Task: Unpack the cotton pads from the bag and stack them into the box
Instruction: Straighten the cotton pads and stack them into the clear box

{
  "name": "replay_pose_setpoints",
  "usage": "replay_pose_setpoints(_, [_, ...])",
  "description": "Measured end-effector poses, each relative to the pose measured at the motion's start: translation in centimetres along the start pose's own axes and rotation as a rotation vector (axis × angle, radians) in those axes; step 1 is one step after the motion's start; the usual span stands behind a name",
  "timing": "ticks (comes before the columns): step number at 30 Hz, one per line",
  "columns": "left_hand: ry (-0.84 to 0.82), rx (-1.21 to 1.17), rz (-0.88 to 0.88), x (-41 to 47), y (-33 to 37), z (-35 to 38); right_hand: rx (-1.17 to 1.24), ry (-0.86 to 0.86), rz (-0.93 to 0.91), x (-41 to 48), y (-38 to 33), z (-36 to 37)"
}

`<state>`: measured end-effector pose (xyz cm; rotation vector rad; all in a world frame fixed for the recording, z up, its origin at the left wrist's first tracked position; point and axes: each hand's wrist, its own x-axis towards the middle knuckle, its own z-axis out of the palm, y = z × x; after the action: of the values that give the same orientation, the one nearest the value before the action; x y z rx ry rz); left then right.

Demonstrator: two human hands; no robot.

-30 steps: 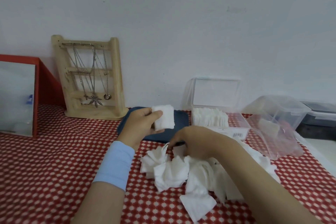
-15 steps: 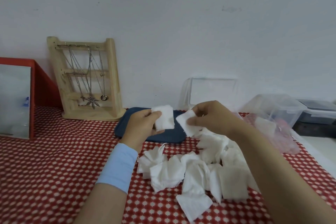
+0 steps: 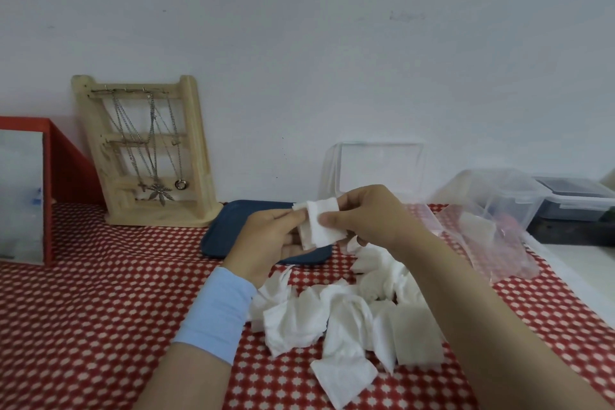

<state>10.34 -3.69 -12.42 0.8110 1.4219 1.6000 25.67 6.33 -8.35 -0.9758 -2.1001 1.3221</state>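
Cotton pad (image 3: 325, 230) from the loose pile (image 3: 346, 319) in front of the blue tray (image 3: 223, 233) has been brought against the held pad (image 3: 303, 238) above that tray, both pinched by fingers of left hand (image 3: 269, 243) and right hand (image 3: 376, 220), so stacking is judged under way.

Worn items, one: light-blue wristband (image 3: 216, 313), plain smooth fabric, tube-shaped, snug, sitting just behind the left hand (image 3: 266, 240). The left forearm (image 3: 176, 373) behind it is bare. The right hand (image 3: 376, 220) and right forearm (image 3: 482, 326) are bare to the frame edge.
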Motion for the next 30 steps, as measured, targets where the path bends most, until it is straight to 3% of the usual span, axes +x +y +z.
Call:
replay_pose_setpoints(11, [-0.091,-0.037,-0.097,-0.4,1.1,-0.6,-0.108,0.094,-0.018,0.1,0.2,1.6])
replay_pose_setpoints(17, [-0.189,0.155,-0.053,-0.7,1.8,-2.5,0.248,-0.125,0.052,-0.1,0.1,2.0])
replay_pose_setpoints(19, [-0.17,0.175,-0.073,-0.7,2.0,-3.2,0.288,-0.105,0.04,-0.1,0.0,2.5])
replay_pose_setpoints(22, [-0.032,0.119,-0.07,-0.6,2.1,-4.4,0.108,0.029,-0.029,0.2,-0.2,3.7])
replay_pose_setpoints(24, [0.108,0.061,-0.051,-0.4,2.1,-5.4,-0.142,0.018,-0.156,0.6,-0.2,4.1])
replay_pose_setpoints(28, [0.271,-0.018,0.008,-0.3,2.1,-6.8,-0.739,-0.446,-0.265,0.5,-0.7,5.3])
replay_pose_setpoints(30, [0.288,-0.044,0.031,-0.2,2.1,-6.8,-0.848,-0.509,-0.291,0.9,-0.4,6.3])
